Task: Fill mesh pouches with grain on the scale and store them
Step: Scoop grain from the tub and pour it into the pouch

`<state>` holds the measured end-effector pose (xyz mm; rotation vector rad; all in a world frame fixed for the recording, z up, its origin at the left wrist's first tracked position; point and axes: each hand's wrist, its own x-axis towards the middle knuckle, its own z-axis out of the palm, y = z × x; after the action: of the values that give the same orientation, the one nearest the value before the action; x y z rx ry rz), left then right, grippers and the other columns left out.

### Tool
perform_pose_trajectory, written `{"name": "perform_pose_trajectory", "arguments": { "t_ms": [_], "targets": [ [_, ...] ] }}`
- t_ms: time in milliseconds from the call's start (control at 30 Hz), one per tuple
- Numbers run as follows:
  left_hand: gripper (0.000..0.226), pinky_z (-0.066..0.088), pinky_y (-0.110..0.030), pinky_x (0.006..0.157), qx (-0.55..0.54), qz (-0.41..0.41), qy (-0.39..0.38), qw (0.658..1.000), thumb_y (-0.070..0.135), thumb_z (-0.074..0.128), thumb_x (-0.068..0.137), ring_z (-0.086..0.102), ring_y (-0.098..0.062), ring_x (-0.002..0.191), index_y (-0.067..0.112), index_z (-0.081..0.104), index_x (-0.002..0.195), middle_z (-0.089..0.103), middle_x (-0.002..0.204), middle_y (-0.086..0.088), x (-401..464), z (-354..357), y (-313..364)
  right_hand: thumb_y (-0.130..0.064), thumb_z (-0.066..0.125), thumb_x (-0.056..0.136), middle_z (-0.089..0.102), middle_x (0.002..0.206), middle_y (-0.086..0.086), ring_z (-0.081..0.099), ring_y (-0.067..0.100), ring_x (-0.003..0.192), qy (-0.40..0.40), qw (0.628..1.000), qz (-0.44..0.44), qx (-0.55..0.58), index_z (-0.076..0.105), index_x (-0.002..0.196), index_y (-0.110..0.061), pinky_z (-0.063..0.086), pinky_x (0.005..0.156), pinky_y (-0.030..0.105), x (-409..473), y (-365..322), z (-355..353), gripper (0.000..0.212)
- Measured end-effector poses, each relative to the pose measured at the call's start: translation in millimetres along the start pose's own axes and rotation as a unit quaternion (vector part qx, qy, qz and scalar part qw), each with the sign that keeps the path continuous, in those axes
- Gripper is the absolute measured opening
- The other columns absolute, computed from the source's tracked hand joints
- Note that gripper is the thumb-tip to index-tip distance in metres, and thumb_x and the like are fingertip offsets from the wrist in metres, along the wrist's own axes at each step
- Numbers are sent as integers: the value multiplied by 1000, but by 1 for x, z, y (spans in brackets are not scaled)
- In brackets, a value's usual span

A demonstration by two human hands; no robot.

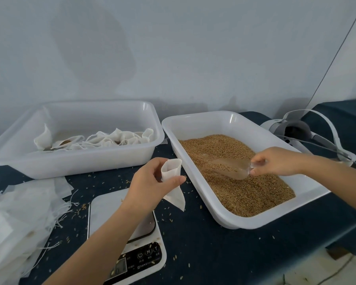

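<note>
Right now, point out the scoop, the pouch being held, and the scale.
scoop (227, 168): head view, on its clear bowl lying in the grain.
pouch (171, 169): head view, on the open mouth gripped by the left hand.
scale (109, 204): head view, on the bare white platform.

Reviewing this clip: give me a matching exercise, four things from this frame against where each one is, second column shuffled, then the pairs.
1. small white mesh pouch
2. clear plastic scoop
3. white digital scale
4. tied white filled pouches

A. in the far-left white tray
B. dug into the brown grain
C. under the left forearm
D. pinched open by the left hand

Pairs: 1-D, 2-B, 3-C, 4-A. The right hand grips the scoop's handle.
</note>
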<state>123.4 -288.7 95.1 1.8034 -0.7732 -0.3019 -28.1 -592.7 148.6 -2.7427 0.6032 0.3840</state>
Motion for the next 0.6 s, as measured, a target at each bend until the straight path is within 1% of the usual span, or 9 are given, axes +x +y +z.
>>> {"name": "perform_pose_trajectory", "arguments": {
  "t_ms": [100,167,233,267,367,433,500,533,600],
  "targets": [
    [33,53,-22,69,4,3,-2,1000,51,75,64,61,-6,81,47,54,89,63,84,20,0,0,1,-42,64,86,67,101,3,60,20,95,3,1000,-2,14,68,96,-24,46,89,39,-2,0,3,21],
    [34,51,-19,67,5,4,-2,1000,53,74,62,61,-5,80,47,54,89,63,83,21,0,-1,1,-41,65,86,67,105,3,60,21,99,15,999,-5,28,69,101,-22,45,92,40,-3,0,5,24],
    [35,48,-16,64,5,2,-2,1000,54,74,62,61,-2,80,47,53,89,63,84,21,2,0,2,-42,66,85,67,105,2,60,22,99,25,999,-12,38,69,101,-21,45,91,40,-5,1,6,26],
    [35,47,-14,63,8,0,-3,1000,53,74,63,60,-2,80,47,52,89,62,85,21,2,0,2,-43,66,84,67,104,-2,61,19,98,31,998,-16,47,69,99,-25,45,88,37,-6,2,5,23],
    [34,45,-12,61,20,-3,-1,1000,53,75,64,60,0,79,48,50,87,61,86,21,4,0,3,-43,66,83,64,108,-18,59,0,96,50,996,-39,70,65,96,-40,43,82,22,-11,-2,0,13],
    [34,45,-15,63,23,-4,-1,1000,52,75,65,60,-3,81,48,50,88,62,87,19,6,0,2,-43,66,82,67,104,-18,61,-6,83,65,992,-63,85,67,99,-40,44,72,13,-15,-7,-7,17],
    [35,44,-14,62,27,-6,-3,1000,50,76,66,60,-3,80,46,50,88,62,88,17,7,1,3,-47,64,76,69,94,-19,60,-10,71,70,987,-95,112,68,99,-41,43,62,6,-20,-16,-15,24],
    [34,44,-12,60,31,-5,-3,1000,50,76,66,60,-1,79,45,50,88,62,87,17,8,1,3,-49,64,73,69,93,-22,60,-11,71,67,984,-111,122,67,99,-42,42,62,4,-23,-21,-19,27],
    [33,43,-7,54,39,0,-4,999,48,77,67,57,6,77,45,50,86,62,83,17,9,3,3,-52,64,70,68,99,-27,61,-11,84,54,981,-134,129,67,101,-43,42,70,6,-26,-31,-27,32]
  ]
}}
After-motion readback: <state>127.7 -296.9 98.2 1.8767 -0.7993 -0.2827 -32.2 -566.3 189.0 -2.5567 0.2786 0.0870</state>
